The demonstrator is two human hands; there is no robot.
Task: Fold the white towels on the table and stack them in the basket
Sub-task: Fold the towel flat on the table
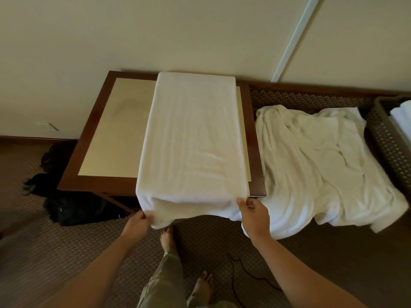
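Hands (136, 221) (253, 213) pinching nubby towel (193, 138) — oblong, creased

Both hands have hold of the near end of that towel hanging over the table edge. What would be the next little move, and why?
Probably lift the near edge and carry it toward the wall, folding the towel in half. It lies long and flat on the table, its near end drooping off, and the left hand and right hand each grip a near corner.

free: table (115, 130) left half bare | blocked: wall (155, 36) behind (touching), basket (387, 138) far right
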